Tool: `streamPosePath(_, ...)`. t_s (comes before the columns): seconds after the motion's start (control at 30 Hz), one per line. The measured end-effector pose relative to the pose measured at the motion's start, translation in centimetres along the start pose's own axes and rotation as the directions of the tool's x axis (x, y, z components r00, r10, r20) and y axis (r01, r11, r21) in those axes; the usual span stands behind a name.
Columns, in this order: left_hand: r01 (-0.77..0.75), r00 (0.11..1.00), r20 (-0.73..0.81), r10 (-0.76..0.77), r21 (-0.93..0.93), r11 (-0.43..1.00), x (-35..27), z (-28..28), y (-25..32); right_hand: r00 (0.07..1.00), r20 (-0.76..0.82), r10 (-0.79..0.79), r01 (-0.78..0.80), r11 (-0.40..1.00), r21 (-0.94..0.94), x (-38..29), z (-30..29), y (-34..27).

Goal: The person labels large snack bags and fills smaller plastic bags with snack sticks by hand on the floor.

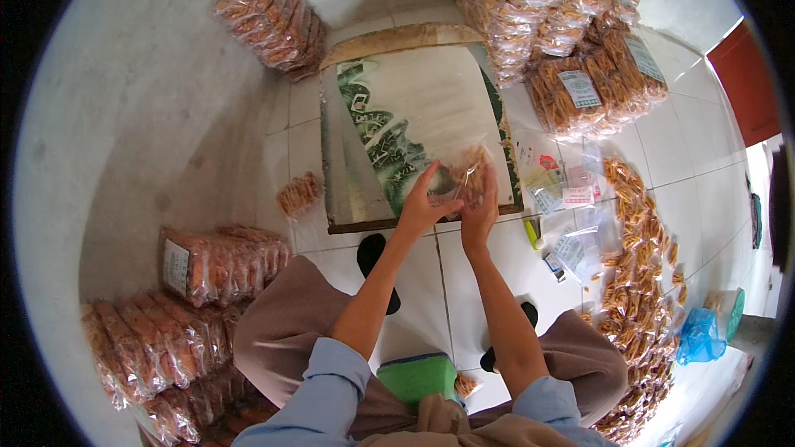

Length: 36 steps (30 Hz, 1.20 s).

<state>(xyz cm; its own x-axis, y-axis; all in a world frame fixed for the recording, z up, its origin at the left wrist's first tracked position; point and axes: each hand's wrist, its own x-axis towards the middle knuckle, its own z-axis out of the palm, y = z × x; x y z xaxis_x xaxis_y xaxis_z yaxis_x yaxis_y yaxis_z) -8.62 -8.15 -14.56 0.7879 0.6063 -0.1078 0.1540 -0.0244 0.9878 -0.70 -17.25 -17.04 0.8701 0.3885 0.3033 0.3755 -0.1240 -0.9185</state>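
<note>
A clear plastic bag of brown snack sticks [470,171] is between my two hands, above the near right part of a low board table [444,93]. My right hand [481,211] wraps the bag's right side, with the fingers pointing away from me. At its left is my left hand [428,198], its thumb against the plastic and its forefinger stretched forward. Clear film shows between that thumb and finger. The board has a whitish top with a green printed pattern along its left side and worn edges.
Packed snack bags stand in stacks at back right [577,87], back left [273,18] and left [211,264]. One small bag [299,194] lies left of the board. At right are labels [577,194], a stapler [532,234], a staple box [554,266] and loose snack bundles [633,273].
</note>
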Motion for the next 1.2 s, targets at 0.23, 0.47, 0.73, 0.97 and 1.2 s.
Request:
streamPosePath(0.23, 0.002, 0.999, 0.046, -0.004, 0.06, 0.998, -0.1, -2.0, -1.5, 0.988, 0.129, -0.087, 0.1, 0.99, -0.101, 0.0, 1.3, -0.5)
streamPosePath(0.47, 0.27, 0.913, 0.357, -0.196, -0.17, 0.948, -2.0, -3.2, 0.0, 0.966, 0.258, -0.009, 0.024, 0.998, -0.057, 2.0, 2.2, 0.2)
streamPosePath(0.73, 0.087, 0.996, 0.04, -0.083, -0.106, 0.991, -1.1, -3.1, -1.2, 0.922, 0.258, -0.288, 0.308, 0.95, -0.041, 1.5, 3.0, -0.1)
streamPosePath(0.97, 0.25, 0.867, 0.468, -0.171, -0.112, 0.962, -1.8, -4.1, 1.1, 0.949, 0.294, -0.117, 0.142, 0.988, -0.063, 2.4, 2.7, 0.5)
streamPosePath(1.2, 0.363, 0.919, 0.259, -0.297, -0.264, 0.893, -1.3, -4.7, 0.2, 0.928, 0.174, -0.328, 0.367, 0.883, -0.293, 1.9, 3.0, 0.3)
